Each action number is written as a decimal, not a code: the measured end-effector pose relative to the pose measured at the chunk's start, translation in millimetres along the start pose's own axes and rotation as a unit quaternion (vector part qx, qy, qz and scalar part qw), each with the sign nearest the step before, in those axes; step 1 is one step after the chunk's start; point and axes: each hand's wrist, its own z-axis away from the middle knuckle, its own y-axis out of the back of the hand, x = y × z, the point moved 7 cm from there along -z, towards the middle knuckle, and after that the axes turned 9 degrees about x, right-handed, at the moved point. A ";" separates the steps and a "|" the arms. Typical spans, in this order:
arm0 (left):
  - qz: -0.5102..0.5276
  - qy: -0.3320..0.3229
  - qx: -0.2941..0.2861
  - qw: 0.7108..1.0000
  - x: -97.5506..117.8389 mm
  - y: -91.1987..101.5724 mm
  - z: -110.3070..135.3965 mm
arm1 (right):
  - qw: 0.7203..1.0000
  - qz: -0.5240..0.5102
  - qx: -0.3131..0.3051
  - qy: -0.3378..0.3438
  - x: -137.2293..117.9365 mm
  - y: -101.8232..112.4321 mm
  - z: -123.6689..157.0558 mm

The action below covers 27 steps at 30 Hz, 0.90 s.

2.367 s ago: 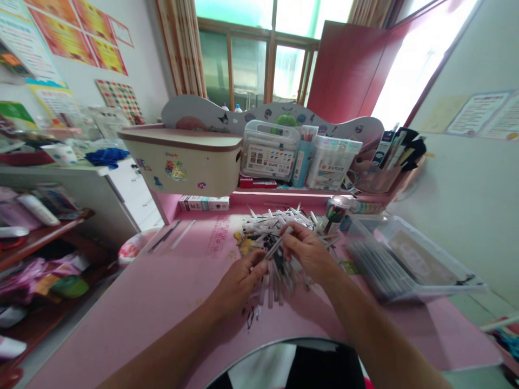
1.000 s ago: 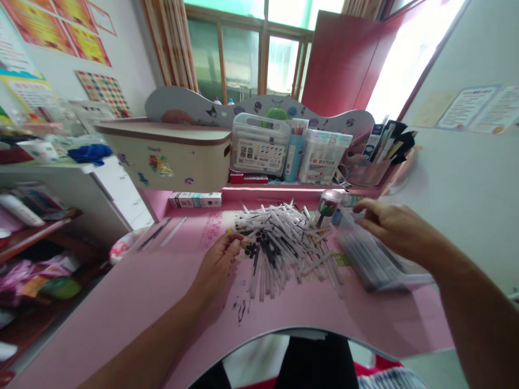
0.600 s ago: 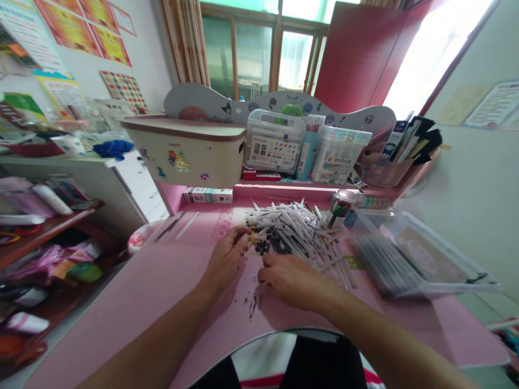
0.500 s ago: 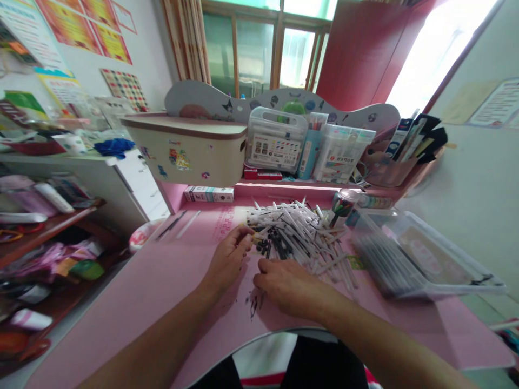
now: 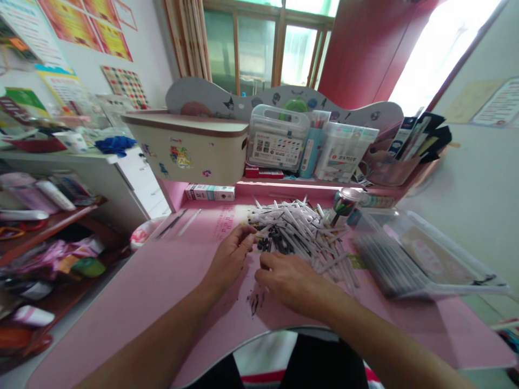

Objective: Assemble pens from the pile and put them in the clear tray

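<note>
A heap of slim white pens [image 5: 298, 221], several with black ends, lies in the middle of the pink desk [image 5: 170, 292]. My left hand [image 5: 233, 253] is at the heap's left edge, thumb and forefinger pinched on what looks like a slim white pen [image 5: 263, 234]. Just in front of the heap, my right hand [image 5: 286, 281] is closed with fingers curled inward. What its fingertips hold, if anything, is hidden. Small black bits [image 5: 254, 303] lie on the desk below and between my hands.
At the right stands a clear plastic box [image 5: 454, 259] with many slim sticks inside. Behind the heap is a clear jar [image 5: 346, 202] of pens. A lidded cream bin [image 5: 190, 154] and marker cases [image 5: 278, 143] line the shelf. Two thin pens [image 5: 188, 222] lie at left.
My right hand has shifted slightly upward towards the heap. The left hand stays at the heap's edge, with its fingertips slightly moved. The heap looks much the same.
</note>
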 end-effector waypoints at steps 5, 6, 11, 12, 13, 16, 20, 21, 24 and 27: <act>0.013 0.053 -0.069 0.996 -4.5 -7.8 5.4 | 0.976 -0.077 0.201 -0.016 19.9 51.3 5.9; 0.028 0.079 -0.102 0.991 -7.8 -12.4 8.3 | 0.970 -0.074 0.231 -0.014 21.1 57.6 6.9; 0.251 0.237 -0.176 0.922 -20.7 -30.1 20.1 | 0.967 -0.045 0.244 0.052 3.6 46.6 0.5; 0.283 0.251 -0.161 0.911 -21.4 -29.4 18.7 | 0.969 -0.051 0.234 0.065 -0.5 39.7 -1.7; 0.304 0.256 -0.137 0.907 -21.5 -26.8 15.9 | 0.970 -0.061 0.225 0.066 -2.2 32.8 -3.7; 0.330 0.242 -0.036 0.912 -19.2 -11.6 3.6 | 0.977 -0.087 0.194 -0.011 8.6 14.2 -7.8; 0.342 0.248 0.072 0.903 -18.3 4.8 -5.8 | 0.997 -0.051 0.041 -0.043 16.5 -17.6 -8.4; 0.342 0.253 0.088 0.901 -19.1 6.7 -6.3 | 0.999 -0.039 0.005 -0.028 14.3 -23.8 -7.8; 0.335 0.261 0.103 0.899 -20.6 7.3 -5.2 | 0.999 -0.014 -0.040 -0.005 8.3 -31.8 -7.2; 0.335 0.253 0.099 0.902 -20.0 5.8 -3.6 | 0.999 -0.001 -0.045 -0.002 4.9 -33.2 -7.9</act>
